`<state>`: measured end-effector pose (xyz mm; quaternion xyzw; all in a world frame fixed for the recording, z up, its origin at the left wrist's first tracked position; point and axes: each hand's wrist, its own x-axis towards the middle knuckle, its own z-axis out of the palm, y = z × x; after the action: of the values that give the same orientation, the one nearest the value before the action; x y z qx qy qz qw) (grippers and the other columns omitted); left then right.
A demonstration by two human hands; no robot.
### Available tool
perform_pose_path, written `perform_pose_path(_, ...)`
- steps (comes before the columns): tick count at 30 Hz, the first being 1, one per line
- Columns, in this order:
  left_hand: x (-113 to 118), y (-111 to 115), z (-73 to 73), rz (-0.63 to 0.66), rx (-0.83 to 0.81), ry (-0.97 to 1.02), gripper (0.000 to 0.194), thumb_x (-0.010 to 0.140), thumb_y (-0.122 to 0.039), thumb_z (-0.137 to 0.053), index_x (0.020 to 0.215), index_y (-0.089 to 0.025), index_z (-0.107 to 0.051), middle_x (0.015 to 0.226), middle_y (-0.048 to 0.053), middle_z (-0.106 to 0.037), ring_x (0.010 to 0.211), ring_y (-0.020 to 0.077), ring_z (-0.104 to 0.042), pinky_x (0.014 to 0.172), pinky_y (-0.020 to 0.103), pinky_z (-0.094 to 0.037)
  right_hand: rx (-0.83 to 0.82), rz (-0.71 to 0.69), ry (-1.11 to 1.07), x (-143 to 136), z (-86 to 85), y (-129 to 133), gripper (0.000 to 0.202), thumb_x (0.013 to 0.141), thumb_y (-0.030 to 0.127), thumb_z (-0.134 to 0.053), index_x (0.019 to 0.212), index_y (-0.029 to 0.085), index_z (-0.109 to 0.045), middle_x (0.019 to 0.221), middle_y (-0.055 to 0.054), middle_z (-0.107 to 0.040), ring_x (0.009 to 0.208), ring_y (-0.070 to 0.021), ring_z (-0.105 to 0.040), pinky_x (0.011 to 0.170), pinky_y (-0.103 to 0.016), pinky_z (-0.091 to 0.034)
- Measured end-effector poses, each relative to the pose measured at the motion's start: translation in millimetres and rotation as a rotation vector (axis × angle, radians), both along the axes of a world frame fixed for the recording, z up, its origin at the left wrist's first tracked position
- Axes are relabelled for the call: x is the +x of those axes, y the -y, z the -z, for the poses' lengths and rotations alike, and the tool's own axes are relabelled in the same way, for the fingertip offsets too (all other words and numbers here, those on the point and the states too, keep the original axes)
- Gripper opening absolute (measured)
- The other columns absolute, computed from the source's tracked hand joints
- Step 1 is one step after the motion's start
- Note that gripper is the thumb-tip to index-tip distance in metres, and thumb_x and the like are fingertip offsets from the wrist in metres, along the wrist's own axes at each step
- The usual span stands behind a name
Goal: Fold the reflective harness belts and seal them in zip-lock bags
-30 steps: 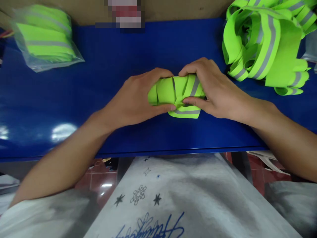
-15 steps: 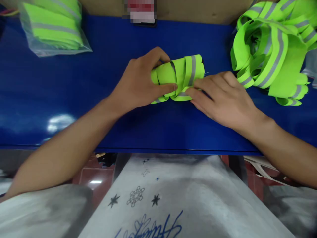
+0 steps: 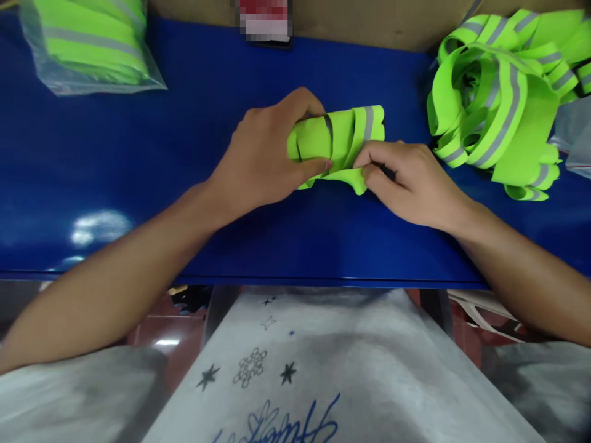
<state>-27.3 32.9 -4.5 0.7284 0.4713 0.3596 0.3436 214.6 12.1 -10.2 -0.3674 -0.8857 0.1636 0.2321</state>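
A folded bundle of neon yellow-green band (image 3: 341, 136) with grey reflective stripes lies on the blue table (image 3: 286, 246) in the middle of the head view. My left hand (image 3: 263, 147) grips its left part, thumb across the front and fingers behind, partly hidden. At the bundle's lower right, my right hand (image 3: 410, 181) pinches a loose flap of the band between thumb and forefinger. The flap bends down toward the table's front edge.
At the right lies a loose heap of the same bands (image 3: 503, 111), with a clear plastic bag (image 3: 577, 135) beside it. A plastic bag of folded bands (image 3: 92, 49) lies at the back left. A brown surface (image 3: 360, 24) and a blurred red-and-white item (image 3: 265, 21) are at the back.
My right hand has shifted slightly right and now pinches the flap, which hangs lower with its stripe turned out of sight. My left hand still holds the bundle.
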Motion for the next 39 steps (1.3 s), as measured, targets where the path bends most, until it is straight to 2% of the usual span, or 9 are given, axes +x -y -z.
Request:
perform_pose_path(4, -3.8, -1.3, -1.7, 0.041, -0.044, -0.001, 0.049, 0.067, -0.016, -0.091, 0.112, -0.026, -0.074, 0.101, -0.005, -0.067, 0.093, 0.0208, -0.051, 0.094, 0.026, -0.037, 0.001, -0.138, -0.014, 8.6, -3.7, -2.4, 0.018, 0.103, 0.025, -0.051, 0.112, 0.019, -0.065, 0.104, -0.004, -0.071, 0.092, -0.019, -0.068, 0.081, -0.033, -0.052)
perform_pose_path(7, -8.5, -4.2, -1.0, 0.093, 0.002, -0.081, 0.047, 0.075, -0.02, -0.089, 0.118, -0.026, -0.072, 0.105, -0.007, -0.068, 0.094, 0.0187, -0.052, 0.092, 0.023, -0.039, 0.105, -0.13, 0.035, 13.7, -1.4, -3.5, 0.023, 0.106, 0.03, -0.05, 0.119, 0.023, -0.066, 0.114, -0.006, -0.072, 0.107, -0.0241, -0.067, 0.097, -0.043, -0.05)
perform_pose_path(11, -9.1, -5.8, 1.2, 0.132, -0.032, -0.02, 0.044, 0.073, -0.019, -0.09, 0.113, -0.024, -0.073, 0.103, -0.007, -0.069, 0.093, 0.018, -0.053, 0.089, 0.022, -0.04, 0.176, 0.036, 0.067, 15.4, 1.2, 0.0, 0.02, 0.103, 0.037, -0.055, 0.108, 0.023, -0.068, 0.104, -0.008, -0.071, 0.101, -0.0269, -0.066, 0.092, -0.044, -0.051)
perform_pose_path(17, -2.2, -2.9, 4.4, -0.119, -0.282, 0.328, 0.05, 0.058, 0.002, -0.091, 0.1, -0.021, -0.074, 0.095, -0.005, -0.067, 0.113, 0.0199, -0.05, 0.094, 0.022, -0.038, 0.149, 0.253, 0.046, 13.2, 13.1, 8.9, 0.014, 0.099, 0.032, -0.06, 0.109, 0.023, -0.065, 0.094, -0.009, -0.068, 0.087, -0.0271, -0.066, 0.083, -0.042, -0.054)
perform_pose_path(24, -4.9, -5.3, 7.5, -0.093, -0.001, -0.075, 0.052, 0.071, -0.031, -0.092, 0.117, -0.024, -0.068, 0.106, -0.001, -0.065, 0.106, 0.0242, -0.058, 0.108, 0.037, -0.039, 0.174, 0.266, -0.013, 8.7, 23.6, -3.3, 0.015, 0.092, 0.014, -0.059, 0.1, 0.025, -0.063, 0.095, -0.006, -0.07, 0.089, -0.0243, -0.068, 0.083, -0.039, -0.055)
perform_pose_path(30, -7.4, -10.4, 7.8, -0.146, 0.06, -0.193, 0.057, 0.069, -0.031, -0.089, 0.12, -0.018, -0.066, 0.103, 0.005, -0.07, 0.094, 0.0229, -0.064, 0.089, 0.04, -0.049, 0.244, 0.172, -0.21, 6.6, 13.4, -8.2, 0.016, 0.085, 0.008, -0.056, 0.083, 0.022, -0.062, 0.085, -0.002, -0.072, 0.084, -0.0205, -0.07, 0.075, -0.035, -0.056)
perform_pose_path(33, -7.0, -9.8, 5.3, -0.096, -0.041, -0.086, 0.055, 0.065, -0.033, -0.09, 0.114, -0.018, -0.069, 0.1, 0.004, -0.071, 0.092, 0.0212, -0.065, 0.082, 0.035, -0.05, 0.094, 0.158, -0.329, 7.0, 7.0, -10.2, 0.015, 0.086, 0.01, -0.058, 0.08, 0.023, -0.062, 0.078, 0.0, -0.069, 0.075, -0.0167, -0.066, 0.069, -0.031, -0.053)
perform_pose_path(35, -6.8, -9.5, 0.6, -0.053, -0.22, 0.066, 0.053, 0.06, -0.03, -0.092, 0.108, -0.017, -0.071, 0.097, 0.003, -0.072, 0.086, 0.0189, -0.067, 0.075, 0.031, -0.052, 0.002, 0.137, -0.381, 6.9, 1.4, -10.3, 0.014, 0.087, 0.01, -0.06, 0.08, 0.023, -0.061, 0.077, 0.001, -0.066, 0.072, -0.0152, -0.062, 0.066, -0.03, -0.051)
perform_pose_path(39, -9.6, -12.2, -10.0, 0.036, -0.612, 0.36, 0.046, 0.06, -0.026, -0.092, 0.102, -0.017, -0.074, 0.082, 0.0, -0.074, 0.065, 0.0145, -0.065, 0.053, 0.023, -0.051, 0.038, 0.124, -0.461, 2.3, -16.1, 1.6, 0.013, 0.092, 0.013, -0.055, 0.085, 0.023, -0.059, 0.082, 0.0, -0.063, 0.074, -0.0142, -0.059, 0.069, -0.03, -0.051)
